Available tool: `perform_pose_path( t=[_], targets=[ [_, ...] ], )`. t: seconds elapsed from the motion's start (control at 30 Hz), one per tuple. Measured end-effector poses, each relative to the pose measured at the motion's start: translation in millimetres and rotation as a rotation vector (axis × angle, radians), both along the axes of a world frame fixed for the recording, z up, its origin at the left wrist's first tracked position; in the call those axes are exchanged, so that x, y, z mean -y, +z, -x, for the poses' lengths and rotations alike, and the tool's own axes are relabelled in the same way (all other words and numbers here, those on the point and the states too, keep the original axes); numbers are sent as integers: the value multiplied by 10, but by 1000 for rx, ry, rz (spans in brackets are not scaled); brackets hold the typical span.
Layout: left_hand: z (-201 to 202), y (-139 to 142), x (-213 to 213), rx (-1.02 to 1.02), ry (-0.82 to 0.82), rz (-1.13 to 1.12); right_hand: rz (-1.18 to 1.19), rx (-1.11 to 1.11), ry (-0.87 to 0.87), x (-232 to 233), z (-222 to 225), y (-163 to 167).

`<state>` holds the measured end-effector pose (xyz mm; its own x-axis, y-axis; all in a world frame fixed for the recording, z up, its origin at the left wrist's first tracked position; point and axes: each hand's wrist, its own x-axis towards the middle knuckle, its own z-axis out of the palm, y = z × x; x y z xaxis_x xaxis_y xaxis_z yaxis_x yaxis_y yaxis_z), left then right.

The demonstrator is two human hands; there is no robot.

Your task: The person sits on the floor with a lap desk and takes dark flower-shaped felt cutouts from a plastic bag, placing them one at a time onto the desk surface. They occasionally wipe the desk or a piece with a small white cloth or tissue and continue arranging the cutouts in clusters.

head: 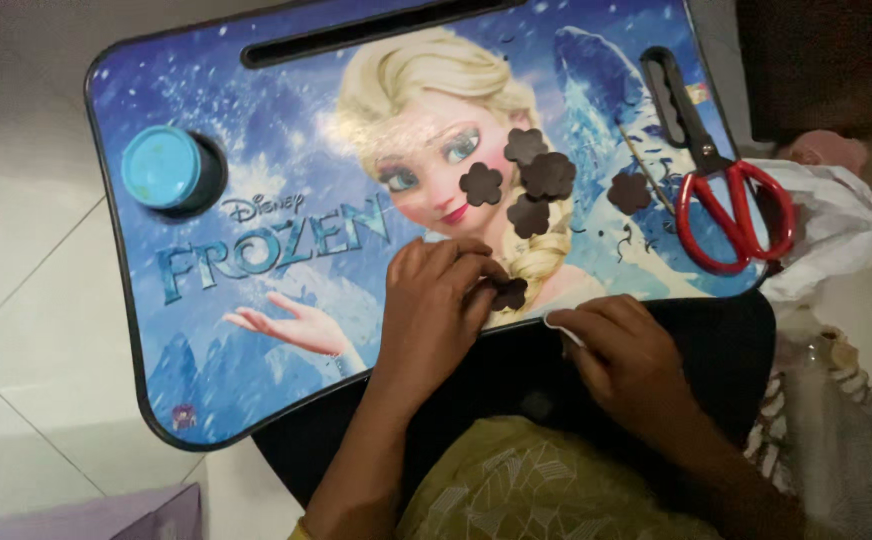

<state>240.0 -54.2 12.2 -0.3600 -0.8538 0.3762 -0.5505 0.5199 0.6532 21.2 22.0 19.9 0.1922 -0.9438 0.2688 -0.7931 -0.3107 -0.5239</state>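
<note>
Under my left hand (434, 290) lies a dark brown flower-shaped cutout (509, 293), near the front edge of the tabletop (256, 330); my fingertips are curled down onto its left side, pinching it against the surface. My right hand (621, 345) rests just beside it at the tabletop's front rim, fingers folded loosely over a small white scrap (558, 322) whose corner peeks out at my fingertips.

Farther up the board sit four more brown flower pieces (531, 180) in a close cluster, some touching, and a fifth flower piece (629, 192) lies apart to their right, among a few tiny dark trimmings. Beyond that, red-handled scissors (716, 170) lie closed along the right side, blades pointing away from me. A round blue tub (163, 168) stands in the cup recess at the far left.

The tabletop is a small lap desk printed with a blue, snowy cartoon picture, with a long slot (376, 30) along its far edge. It stands over my lap on a pale tiled floor (16, 300). White crumpled cloth (836, 230) lies to the right, and a lilac box corner (126, 515) shows at the lower left.
</note>
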Motion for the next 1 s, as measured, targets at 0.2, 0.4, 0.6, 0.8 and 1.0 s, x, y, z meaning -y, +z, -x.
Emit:
perform_pose_path(
  t=[0.2, 0.4, 0.6, 0.8, 1.0],
  targets=[
    [106, 223, 105, 13, 14, -20, -164, 253, -101, -269, 325, -187],
    [224, 329, 362, 72, 253, 121, -157, 659, -264, -562, 1104, -421],
    [575, 49, 210, 138, 157, 128, 22, 1024, -837, -478, 2240, -383],
    [588, -187, 88, 153, 175, 144, -141, -96, -636, 252, 3277, -512],
    [558, -339, 134, 181, 224, 144, -613, -137, -483, 687, 3325, -1129]
  ],
)
